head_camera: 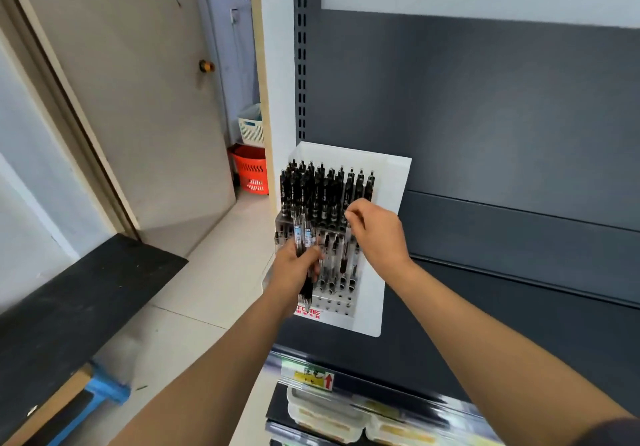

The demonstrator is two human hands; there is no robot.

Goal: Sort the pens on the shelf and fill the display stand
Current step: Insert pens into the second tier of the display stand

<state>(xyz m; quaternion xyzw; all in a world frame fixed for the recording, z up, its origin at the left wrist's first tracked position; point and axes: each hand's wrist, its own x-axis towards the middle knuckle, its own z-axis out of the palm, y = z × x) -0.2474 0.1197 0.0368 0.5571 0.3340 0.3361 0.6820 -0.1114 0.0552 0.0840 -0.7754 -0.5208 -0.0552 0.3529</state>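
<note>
A clear tiered display stand [341, 302] with a white back card sits on the dark grey shelf [485, 307]. Its upper row is packed with black pens [322, 189]; the lower row holds several clear pens. My left hand [294, 274] grips a bundle of pens [304, 237] in front of the stand's left side. My right hand [377, 231] is at the right end of the upper row, with thumb and forefinger pinched on a pen there.
A price rail with a yellow tag [311, 378] runs under the shelf, with clear plastic boxes [329, 414] below it. To the left are a door [138, 99], a red basket [251, 168], a white basket [251, 123] and a black board [69, 307] on the floor.
</note>
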